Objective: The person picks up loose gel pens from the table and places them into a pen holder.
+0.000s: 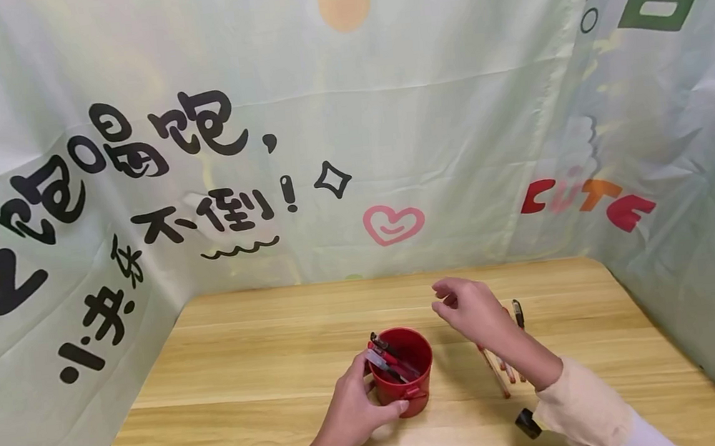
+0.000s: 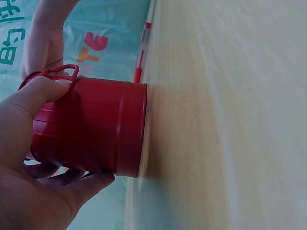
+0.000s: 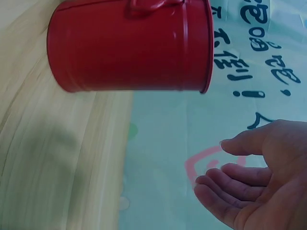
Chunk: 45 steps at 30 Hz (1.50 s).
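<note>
A small red metal bucket (image 1: 421, 398) stands upright on the wooden table, holding several pens (image 1: 391, 360) that lean toward its left side. My left hand (image 1: 354, 404) grips the bucket from the left; in the left wrist view the thumb presses near the looped handle (image 2: 72, 72) and the fingers wrap the far side. To the right of the bucket and beyond it, my right hand (image 1: 472, 309) hovers in the air. Its fingers are loosely bent with nothing in them, as the right wrist view of that hand (image 3: 264, 177) shows.
Several pens (image 1: 496, 373) lie on the table under and beside the right forearm, one with a black end (image 1: 518, 314). A small black object (image 1: 528, 423) is beside the right sleeve. Printed cloth (image 1: 452, 135) hangs behind the table (image 1: 249, 377) and along its sides.
</note>
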Tool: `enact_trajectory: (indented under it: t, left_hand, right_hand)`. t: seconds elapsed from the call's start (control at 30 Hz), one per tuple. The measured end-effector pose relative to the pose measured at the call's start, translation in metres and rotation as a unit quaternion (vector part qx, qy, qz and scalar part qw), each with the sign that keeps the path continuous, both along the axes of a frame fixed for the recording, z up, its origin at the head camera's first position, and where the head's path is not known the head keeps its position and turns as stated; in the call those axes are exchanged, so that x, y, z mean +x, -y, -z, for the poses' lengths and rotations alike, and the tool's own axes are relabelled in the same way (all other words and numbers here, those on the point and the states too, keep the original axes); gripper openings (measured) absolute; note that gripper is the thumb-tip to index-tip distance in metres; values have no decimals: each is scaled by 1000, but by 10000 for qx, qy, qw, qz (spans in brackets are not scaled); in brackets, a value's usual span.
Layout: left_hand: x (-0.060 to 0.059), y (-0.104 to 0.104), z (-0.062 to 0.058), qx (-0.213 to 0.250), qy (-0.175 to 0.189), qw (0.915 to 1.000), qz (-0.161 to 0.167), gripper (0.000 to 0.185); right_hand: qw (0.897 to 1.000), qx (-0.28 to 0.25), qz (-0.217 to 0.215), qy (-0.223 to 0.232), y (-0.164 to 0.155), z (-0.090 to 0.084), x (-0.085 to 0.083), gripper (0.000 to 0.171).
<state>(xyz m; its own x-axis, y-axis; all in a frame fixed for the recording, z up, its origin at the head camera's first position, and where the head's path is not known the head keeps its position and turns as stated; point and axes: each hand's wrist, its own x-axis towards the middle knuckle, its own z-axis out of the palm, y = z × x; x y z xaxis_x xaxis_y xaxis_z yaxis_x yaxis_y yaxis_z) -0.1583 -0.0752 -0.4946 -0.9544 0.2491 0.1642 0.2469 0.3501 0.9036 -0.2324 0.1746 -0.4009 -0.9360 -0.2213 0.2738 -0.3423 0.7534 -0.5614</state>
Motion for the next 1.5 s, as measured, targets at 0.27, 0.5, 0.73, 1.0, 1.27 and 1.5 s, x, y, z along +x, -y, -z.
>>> enact_trajectory:
  t: [0.27,0.5,0.73,1.0,1.27,1.5]
  left_hand:
    - [0,1,0,43,-14,10000,-7,87]
    - [1,1,1,19,-20,10000,-14,87]
    - [1,1,1,24,32,10000,-21,87]
    - [2,1,1,63,37,10000,-10,87]
    - [1,0,-1,91,72,9999,48,87]
    - [1,0,-2,67,47,10000,28,87]
  right_hand:
    - [9991,209,223,298,-17,9,-7,32]
    - [9941,398,392,928,-26,23,-12,35]
    - [9884,699,480,1263,-31,39,-17,40]
    - [9854,796,492,1425,-33,52,-21,44]
    - [9831,859,593,1506,-35,58,-22,46]
    - [9796,1139,655,1521,-35,60,-23,44]
